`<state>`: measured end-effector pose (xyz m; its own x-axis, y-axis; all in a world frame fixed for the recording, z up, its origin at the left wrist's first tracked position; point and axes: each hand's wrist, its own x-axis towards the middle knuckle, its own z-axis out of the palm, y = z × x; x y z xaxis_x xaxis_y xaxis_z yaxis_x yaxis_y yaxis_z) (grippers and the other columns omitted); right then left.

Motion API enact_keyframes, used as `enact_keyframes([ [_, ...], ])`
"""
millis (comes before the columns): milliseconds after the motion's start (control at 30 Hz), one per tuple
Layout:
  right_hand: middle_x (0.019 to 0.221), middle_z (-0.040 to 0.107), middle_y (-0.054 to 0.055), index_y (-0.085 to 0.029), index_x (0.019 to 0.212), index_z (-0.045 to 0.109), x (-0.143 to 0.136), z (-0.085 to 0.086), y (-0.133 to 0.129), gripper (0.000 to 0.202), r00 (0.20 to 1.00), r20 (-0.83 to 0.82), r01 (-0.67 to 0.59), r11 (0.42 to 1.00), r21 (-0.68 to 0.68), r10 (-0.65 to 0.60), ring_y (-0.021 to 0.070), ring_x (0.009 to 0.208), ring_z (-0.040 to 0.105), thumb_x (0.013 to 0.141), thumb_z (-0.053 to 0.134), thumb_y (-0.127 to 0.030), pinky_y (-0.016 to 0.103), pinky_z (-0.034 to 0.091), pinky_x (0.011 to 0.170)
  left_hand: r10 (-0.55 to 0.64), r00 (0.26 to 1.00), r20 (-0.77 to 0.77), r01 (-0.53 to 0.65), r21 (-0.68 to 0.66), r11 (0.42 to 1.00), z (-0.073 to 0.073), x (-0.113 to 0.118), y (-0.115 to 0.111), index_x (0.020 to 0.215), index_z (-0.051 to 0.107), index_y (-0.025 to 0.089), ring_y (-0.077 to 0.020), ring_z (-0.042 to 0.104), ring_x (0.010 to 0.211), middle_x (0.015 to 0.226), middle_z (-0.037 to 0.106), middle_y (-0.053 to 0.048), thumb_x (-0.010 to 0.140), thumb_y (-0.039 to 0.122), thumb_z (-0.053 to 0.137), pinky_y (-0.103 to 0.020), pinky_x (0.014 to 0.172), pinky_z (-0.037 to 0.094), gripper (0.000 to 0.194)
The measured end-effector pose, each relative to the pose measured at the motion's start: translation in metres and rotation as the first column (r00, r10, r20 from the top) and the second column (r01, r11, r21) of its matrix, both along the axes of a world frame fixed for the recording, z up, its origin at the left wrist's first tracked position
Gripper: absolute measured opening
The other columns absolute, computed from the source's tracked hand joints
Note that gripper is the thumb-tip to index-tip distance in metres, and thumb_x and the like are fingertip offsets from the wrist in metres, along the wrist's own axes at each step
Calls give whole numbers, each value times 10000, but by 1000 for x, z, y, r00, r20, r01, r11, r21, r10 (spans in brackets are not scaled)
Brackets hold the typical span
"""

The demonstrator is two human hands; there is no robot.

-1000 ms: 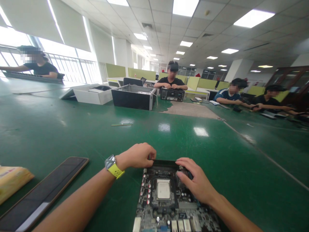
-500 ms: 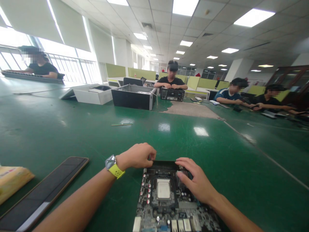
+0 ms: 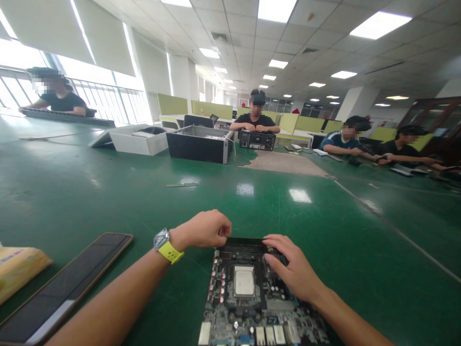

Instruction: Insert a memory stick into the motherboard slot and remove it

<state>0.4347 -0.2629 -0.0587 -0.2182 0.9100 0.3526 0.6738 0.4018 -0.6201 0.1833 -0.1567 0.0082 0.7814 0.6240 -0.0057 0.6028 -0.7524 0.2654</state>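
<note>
A motherboard [image 3: 277, 307] lies in front of me, with a square metal-topped processor [image 3: 244, 281] in its socket. Along its far edge stands a dark memory stick [image 3: 247, 242] by the memory slots. My left hand [image 3: 207, 230], wearing a watch with a yellow strap, has its fingers curled in a pinch at the stick's left end; the fingertips are partly hidden. On the board's far right corner rests my right hand [image 3: 291, 264], thumb on the board side and fingers over the far edge. Its index fingertip touches the stick's right end.
A phone [image 3: 68, 283] and a yellow packet [image 3: 21, 269] lie at left on the green table [image 3: 144, 202]. Farther off are a thin stick [image 3: 182, 185], a dark computer case [image 3: 198, 146] and a white box [image 3: 139, 142]. Several people sit around the table.
My left hand has shifted slightly left and up at the memory stick's end. My right hand and the board are almost unmoved. At far left, a person's keyboard has moved right.
</note>
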Motion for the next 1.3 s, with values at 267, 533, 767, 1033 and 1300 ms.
enact_keyframes([
  [267,1204,578,78,-207,1105,611,0,0,0,268,999,34,7,1000,-16,-6,213,1138,492,875,522,-310,396,373,1000,1,1000,-6,-1,-27,1000,1,1,-2,758,674,209,-127,567,643,733,661,3,653,177,557,-206,565,390,160],
  [533,1194,589,80,-206,1096,626,-1,2,-2,262,999,33,5,999,-32,-4,218,1134,499,875,518,-297,403,376,995,-10,1000,-27,9,-25,1000,-1,2,-2,771,663,215,-126,564,651,742,657,7,663,188,559,-205,570,389,152],
  [767,1196,591,91,-196,1095,631,0,3,0,272,1000,23,10,1000,-22,-9,225,1134,503,873,516,-303,419,382,997,-6,1000,-23,6,-13,1000,-1,3,-4,757,656,218,-129,565,651,733,657,11,662,175,560,-206,570,393,141],
  [1033,1191,590,92,-212,1054,649,-3,2,-2,254,998,61,28,998,-50,-25,245,1138,499,851,537,-315,453,381,989,12,1000,-21,-13,-21,1000,-1,2,-3,763,663,222,-135,567,663,737,653,7,662,184,586,-206,566,393,133],
  [1300,1201,552,108,-202,1060,622,-3,13,-8,250,993,42,107,992,73,-110,255,1149,479,851,525,-299,456,394,984,-13,1000,27,15,-59,998,-1,0,0,830,676,213,-132,567,661,752,660,-3,744,408,625,-213,578,385,219],
])
